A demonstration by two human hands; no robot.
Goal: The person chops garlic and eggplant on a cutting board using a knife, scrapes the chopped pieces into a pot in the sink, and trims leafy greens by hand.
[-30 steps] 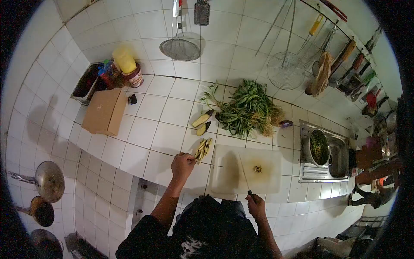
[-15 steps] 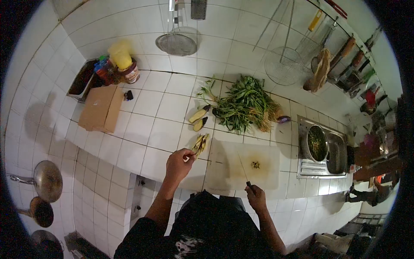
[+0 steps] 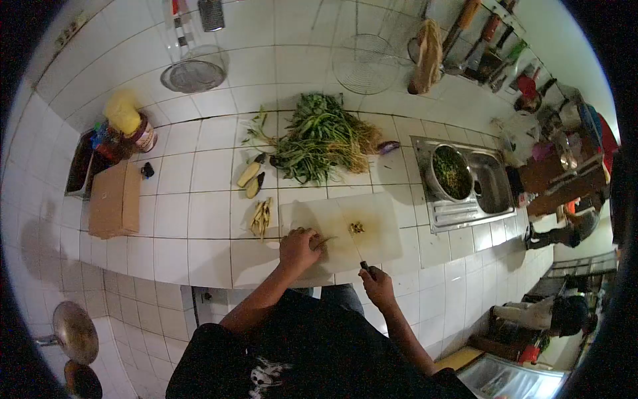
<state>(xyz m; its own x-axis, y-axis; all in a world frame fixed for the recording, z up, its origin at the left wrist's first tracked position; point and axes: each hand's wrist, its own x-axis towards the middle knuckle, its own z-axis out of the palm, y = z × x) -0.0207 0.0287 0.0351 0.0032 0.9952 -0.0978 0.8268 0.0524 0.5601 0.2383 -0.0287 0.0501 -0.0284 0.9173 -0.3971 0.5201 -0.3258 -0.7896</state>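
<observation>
My left hand (image 3: pixel 300 249) is closed on an eggplant strip (image 3: pixel 325 240) and rests at the left part of the white cutting board (image 3: pixel 385 211). My right hand (image 3: pixel 379 287) grips a knife (image 3: pixel 363 265) by its dark handle, its thin blade reaching over the board. Small chopped pieces (image 3: pixel 357 228) lie beside the blade. Left of the board is a pile of eggplant strips (image 3: pixel 262 216). Two part-peeled eggplant pieces (image 3: pixel 250 173) sit behind that pile, and a big bunch of leafy greens with roots (image 3: pixel 319 143) lies behind the board.
A purple eggplant piece (image 3: pixel 388 147) lies right of the greens. At the sink (image 3: pixel 488 179) stands a metal pot of chopped greens (image 3: pixel 452 173). A cardboard box (image 3: pixel 114 199) is at the left. Strainers (image 3: pixel 194 76) hang on the wall. Another person (image 3: pixel 565 229) is far right.
My left hand has moved from the strip pile onto the cutting board, carrying an eggplant strip. The camera view has turned, so the counter appears shifted left. The knife stays over the board.
</observation>
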